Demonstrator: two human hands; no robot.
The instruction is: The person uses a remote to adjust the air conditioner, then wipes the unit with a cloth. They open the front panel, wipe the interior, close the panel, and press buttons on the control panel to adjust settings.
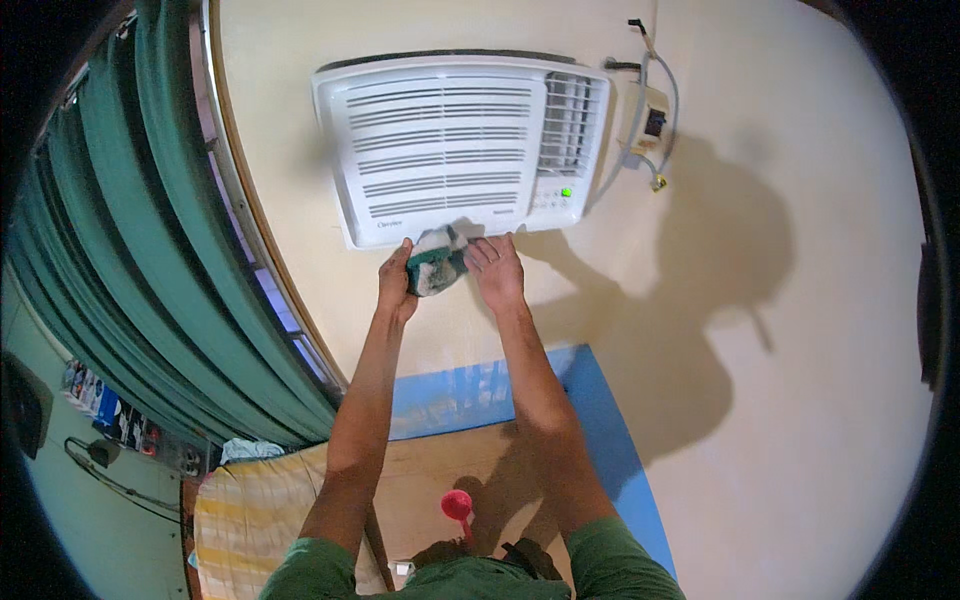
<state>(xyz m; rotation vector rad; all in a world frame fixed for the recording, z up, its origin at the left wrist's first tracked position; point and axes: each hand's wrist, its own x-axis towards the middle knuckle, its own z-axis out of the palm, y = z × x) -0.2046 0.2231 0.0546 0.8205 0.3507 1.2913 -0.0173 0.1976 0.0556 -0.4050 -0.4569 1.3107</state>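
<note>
A white window air conditioner with a slatted front is set in the wall ahead of me. Just under its lower edge, a crumpled white and green cloth hangs between my hands. My left hand is closed on the cloth's left side. On the other side, my right hand has its fingers bent against the cloth's right edge, gripping it, with its upper part close to the unit's bottom rim. The palm side of the right hand is partly hidden.
A green curtain covers the window at left. Loose grey wires and an outlet box are right of the unit. Below are a brown board surface, a pink dipper and a yellow striped cushion or cloth.
</note>
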